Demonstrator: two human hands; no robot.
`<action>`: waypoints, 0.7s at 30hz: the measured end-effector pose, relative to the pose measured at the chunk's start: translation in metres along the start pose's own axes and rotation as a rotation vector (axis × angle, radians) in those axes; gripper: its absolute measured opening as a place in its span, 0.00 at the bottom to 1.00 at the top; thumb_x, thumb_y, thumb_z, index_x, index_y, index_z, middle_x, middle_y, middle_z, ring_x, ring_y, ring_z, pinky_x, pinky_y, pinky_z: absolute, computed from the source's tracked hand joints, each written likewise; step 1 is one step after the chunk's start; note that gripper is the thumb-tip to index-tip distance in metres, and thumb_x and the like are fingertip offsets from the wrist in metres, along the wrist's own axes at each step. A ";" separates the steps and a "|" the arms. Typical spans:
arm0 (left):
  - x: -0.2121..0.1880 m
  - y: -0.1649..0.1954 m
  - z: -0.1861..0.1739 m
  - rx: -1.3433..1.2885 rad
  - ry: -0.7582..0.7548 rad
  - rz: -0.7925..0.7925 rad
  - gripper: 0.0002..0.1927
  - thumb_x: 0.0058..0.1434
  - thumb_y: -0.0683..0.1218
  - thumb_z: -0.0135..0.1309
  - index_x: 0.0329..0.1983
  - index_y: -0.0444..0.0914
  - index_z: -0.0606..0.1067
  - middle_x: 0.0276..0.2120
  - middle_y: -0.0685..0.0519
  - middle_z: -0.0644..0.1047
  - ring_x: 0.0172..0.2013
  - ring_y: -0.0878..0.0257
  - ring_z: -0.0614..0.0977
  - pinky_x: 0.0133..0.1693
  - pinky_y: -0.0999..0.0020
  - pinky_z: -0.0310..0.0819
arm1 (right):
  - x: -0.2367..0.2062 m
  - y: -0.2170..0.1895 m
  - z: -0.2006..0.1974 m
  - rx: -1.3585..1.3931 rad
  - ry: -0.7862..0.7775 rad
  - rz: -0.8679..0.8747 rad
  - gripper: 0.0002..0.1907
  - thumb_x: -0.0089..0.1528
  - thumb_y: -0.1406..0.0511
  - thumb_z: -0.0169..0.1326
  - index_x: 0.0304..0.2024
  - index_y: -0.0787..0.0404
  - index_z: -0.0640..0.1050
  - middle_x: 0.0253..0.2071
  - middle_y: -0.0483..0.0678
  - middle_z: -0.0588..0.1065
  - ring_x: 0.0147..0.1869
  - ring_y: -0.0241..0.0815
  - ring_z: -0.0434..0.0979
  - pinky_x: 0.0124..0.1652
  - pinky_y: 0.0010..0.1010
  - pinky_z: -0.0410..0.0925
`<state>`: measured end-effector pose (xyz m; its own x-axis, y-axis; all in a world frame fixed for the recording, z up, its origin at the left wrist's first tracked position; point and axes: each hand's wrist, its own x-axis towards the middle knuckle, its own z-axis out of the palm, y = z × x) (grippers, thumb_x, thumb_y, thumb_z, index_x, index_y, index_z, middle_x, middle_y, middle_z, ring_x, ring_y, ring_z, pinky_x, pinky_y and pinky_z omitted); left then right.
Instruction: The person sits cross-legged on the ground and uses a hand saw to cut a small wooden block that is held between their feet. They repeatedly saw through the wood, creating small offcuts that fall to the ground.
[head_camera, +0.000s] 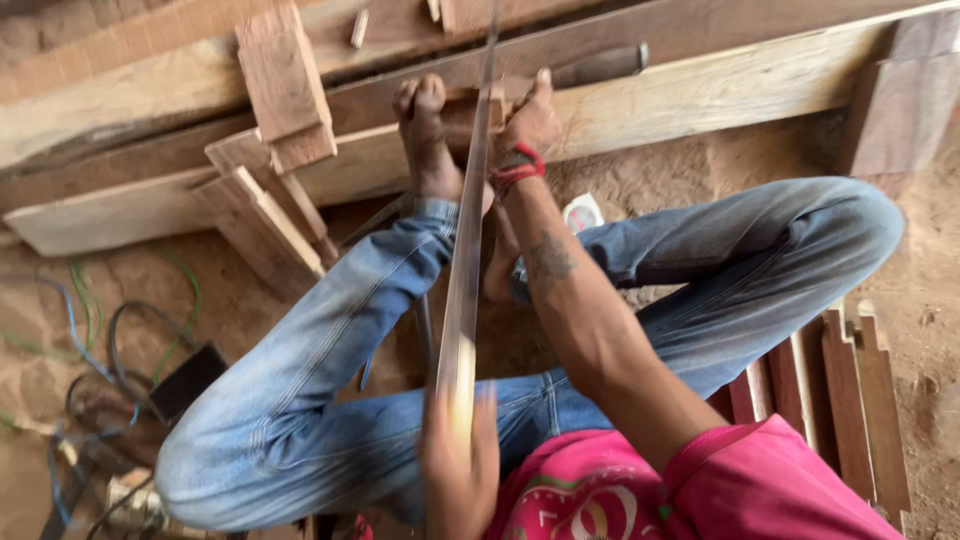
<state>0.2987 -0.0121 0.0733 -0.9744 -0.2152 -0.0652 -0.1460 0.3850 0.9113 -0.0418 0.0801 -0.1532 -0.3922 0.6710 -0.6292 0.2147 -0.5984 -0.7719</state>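
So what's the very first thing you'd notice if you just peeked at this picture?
Probably the long thin saw blade running up the middle, blurred near the bottom where the left hand grips its end. At the top, the right hand, with a red wristband, presses on a small wood block beside a bare foot. Blue jeans fill the centre, above sandy ground.

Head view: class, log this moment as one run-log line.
left hand: grips saw | right hand: rests on plank | foot: on plank
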 end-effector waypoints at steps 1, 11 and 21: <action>-0.032 -0.010 -0.015 0.090 0.023 -0.004 0.25 0.63 0.43 0.57 0.62 0.27 0.69 0.53 0.36 0.79 0.54 0.47 0.84 0.52 0.59 0.77 | -0.003 0.002 -0.001 -0.004 -0.036 0.014 0.31 0.60 0.46 0.57 0.16 0.64 0.74 0.17 0.47 0.69 0.21 0.41 0.67 0.26 0.41 0.63; 0.167 -0.024 0.076 -0.033 -0.061 0.097 0.24 0.72 0.47 0.49 0.70 0.36 0.65 0.57 0.38 0.77 0.59 0.45 0.79 0.53 0.59 0.76 | -0.001 0.001 -0.006 -0.199 -0.130 -0.179 0.30 0.62 0.47 0.55 0.15 0.62 0.76 0.15 0.47 0.73 0.21 0.39 0.71 0.28 0.37 0.65; -0.073 -0.047 -0.027 0.188 0.069 0.039 0.25 0.64 0.46 0.58 0.61 0.29 0.70 0.52 0.37 0.80 0.51 0.49 0.86 0.49 0.61 0.80 | -0.001 0.004 0.001 0.242 -0.106 0.078 0.27 0.59 0.50 0.61 0.16 0.61 0.71 0.17 0.46 0.66 0.21 0.43 0.63 0.25 0.42 0.62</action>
<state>0.3819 -0.0389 0.0465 -0.9669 -0.2551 0.0021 -0.1443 0.5537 0.8201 -0.0419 0.0766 -0.1559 -0.4774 0.5765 -0.6631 0.0331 -0.7423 -0.6693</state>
